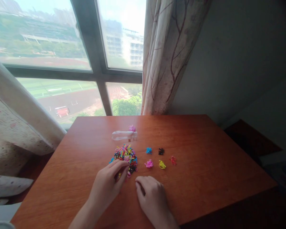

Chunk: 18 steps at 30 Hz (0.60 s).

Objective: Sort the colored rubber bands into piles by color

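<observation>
A mixed pile of small coloured rubber bands (125, 155) lies on the wooden table (205, 159). My left hand (109, 183) reaches into the pile's near edge, fingers curled and pinched on bands there. My right hand (150, 194) rests on the table just right of it, fingers curled down, with nothing visible in them. To the right of the pile lie small sorted clusters: blue (148, 150), black (161, 151), pink (149, 164), yellow (162, 164) and red (173, 160).
A clear plastic bottle (122, 135) lies on its side behind the pile, with a pink cap (132, 128) by it. A window and a patterned curtain (166, 57) stand behind the table. A cushion (9, 133) is at the left.
</observation>
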### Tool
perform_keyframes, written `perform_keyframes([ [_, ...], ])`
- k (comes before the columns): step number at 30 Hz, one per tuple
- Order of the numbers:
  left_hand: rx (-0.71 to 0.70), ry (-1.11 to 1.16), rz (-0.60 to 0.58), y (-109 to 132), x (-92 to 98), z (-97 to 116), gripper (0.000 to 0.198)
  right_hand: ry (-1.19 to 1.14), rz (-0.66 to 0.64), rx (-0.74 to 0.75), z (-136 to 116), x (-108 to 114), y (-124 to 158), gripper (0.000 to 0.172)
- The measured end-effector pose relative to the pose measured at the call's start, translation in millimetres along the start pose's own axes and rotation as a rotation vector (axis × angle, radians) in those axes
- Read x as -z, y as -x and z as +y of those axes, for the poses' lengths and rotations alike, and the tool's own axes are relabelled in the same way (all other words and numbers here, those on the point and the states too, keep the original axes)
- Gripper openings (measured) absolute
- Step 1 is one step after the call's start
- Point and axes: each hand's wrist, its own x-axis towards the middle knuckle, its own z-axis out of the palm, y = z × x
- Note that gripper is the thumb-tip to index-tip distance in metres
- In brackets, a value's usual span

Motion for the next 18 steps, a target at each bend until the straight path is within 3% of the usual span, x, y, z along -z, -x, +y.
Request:
perform_keyframes([
  [3,0.023,0.018,0.079,26.8,2.1,-9.4,0.015,0.018,-0.019,-0.001,-5.4,-0.4,0.8,0.014],
  [8,0.011,-0.023,0.107,51.7,-0.7,-22.2,0.015,0.006,-0.085,0.048,-24.6,-11.2,3.7,0.014],
  [18,0.020,-0.051,0.082,53.3,-7.5,-30.6,0.014,0.016,-0.056,0.077,-38.1,-34.6,0.7,0.013],
])
